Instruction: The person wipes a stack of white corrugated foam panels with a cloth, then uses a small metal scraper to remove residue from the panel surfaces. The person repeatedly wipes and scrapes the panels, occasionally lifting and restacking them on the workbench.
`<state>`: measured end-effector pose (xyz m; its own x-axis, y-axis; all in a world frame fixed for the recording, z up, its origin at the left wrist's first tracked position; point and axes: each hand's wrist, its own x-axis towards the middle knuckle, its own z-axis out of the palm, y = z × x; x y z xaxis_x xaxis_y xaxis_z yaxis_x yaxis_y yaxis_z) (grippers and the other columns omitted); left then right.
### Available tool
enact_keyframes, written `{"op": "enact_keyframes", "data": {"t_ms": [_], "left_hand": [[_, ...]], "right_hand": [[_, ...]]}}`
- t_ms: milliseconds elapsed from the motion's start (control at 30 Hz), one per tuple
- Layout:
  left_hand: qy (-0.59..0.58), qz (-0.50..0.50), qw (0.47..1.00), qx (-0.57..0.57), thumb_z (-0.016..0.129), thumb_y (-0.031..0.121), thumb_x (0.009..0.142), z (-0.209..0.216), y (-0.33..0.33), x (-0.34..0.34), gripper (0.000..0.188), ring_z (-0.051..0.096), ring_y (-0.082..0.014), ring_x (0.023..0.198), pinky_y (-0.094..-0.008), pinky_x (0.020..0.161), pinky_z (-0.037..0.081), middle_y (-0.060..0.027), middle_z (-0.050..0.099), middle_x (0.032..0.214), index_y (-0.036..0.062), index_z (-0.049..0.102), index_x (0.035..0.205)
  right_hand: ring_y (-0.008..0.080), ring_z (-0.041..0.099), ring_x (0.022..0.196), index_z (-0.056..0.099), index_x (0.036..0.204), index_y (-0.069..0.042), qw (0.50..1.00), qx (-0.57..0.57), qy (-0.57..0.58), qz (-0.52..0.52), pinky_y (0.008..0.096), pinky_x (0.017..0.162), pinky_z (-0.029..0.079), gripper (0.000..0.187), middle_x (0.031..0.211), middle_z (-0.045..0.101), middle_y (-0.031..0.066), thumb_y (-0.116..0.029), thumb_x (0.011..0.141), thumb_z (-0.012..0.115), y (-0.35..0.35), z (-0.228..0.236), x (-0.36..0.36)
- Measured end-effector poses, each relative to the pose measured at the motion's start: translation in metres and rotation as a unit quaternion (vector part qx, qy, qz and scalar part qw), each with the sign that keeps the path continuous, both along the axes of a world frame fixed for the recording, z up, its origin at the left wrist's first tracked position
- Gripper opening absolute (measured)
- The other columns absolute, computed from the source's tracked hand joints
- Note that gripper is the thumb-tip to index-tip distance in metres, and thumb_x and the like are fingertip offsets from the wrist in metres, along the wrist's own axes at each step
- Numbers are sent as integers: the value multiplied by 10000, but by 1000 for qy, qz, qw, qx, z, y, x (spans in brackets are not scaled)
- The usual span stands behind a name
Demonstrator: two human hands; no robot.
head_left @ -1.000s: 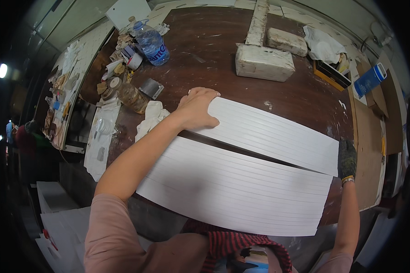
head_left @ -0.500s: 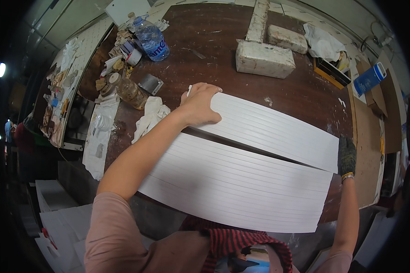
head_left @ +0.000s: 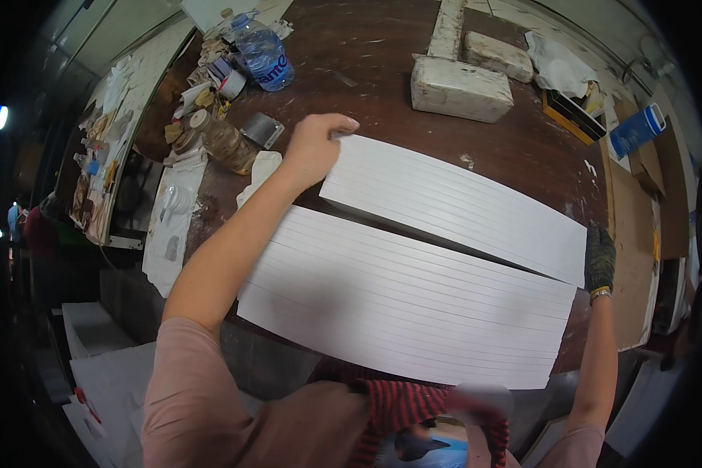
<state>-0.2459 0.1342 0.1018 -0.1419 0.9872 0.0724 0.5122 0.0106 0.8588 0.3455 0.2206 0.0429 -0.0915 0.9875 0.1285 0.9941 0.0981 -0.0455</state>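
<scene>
Two long white panels with thin parallel lines lie side by side across the brown table. My bare left hand [head_left: 313, 152] is closed on the left end of the far panel [head_left: 452, 199], its fingers bent over the far corner. At that panel's right end, my right hand [head_left: 600, 261], in a dark glove, holds the edge; its fingertips are partly hidden. The near panel [head_left: 413, 300] lies closer to my body, untouched by either hand. A narrow dark gap separates the panels, wider at the left and closing toward the right.
Left of the panels stand a cloudy plastic jar [head_left: 225, 144], a large water bottle [head_left: 264, 56] and a grey metal block [head_left: 262, 130]. Grimy white wrapped blocks [head_left: 462, 90] sit on the far side. A black-and-orange box [head_left: 573, 115] and a blue container [head_left: 637, 131] are at the right.
My left hand has slid from the top of the far panel to its left end, uncovering that end. Both panels appear slightly higher in view. My right hand stays at the right end.
</scene>
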Motion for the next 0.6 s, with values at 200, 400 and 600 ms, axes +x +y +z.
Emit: {"op": "enact_keyframes", "data": {"t_ms": [200,400,600], "left_hand": [[-108,139,981,-76,471,240,1071,10,-54,-37,336,641,-124,629,-247,615,507,-111,697,781,-25,677,1098],[-223,169,950,-140,460,459,1063,2,-74,-49,513,685,-158,794,-289,705,545,-112,710,925,-7,655,1151],[-194,159,931,-267,456,514,1050,-2,-50,-45,540,701,-179,819,-295,698,571,-114,696,977,24,613,1210]], "right_hand": [[375,546,1255,595,1345,-31,999,-31,-29,-9,425,1085,430,409,1357,595,217,-280,1070,424,11,-16,21],[363,572,1215,524,1415,-41,999,-13,-42,23,429,1050,459,393,1349,590,206,-135,1051,411,15,-28,38],[353,538,1265,498,1438,-35,989,-19,-143,43,431,1099,425,432,1351,580,207,-75,1017,408,16,-31,40]]}}
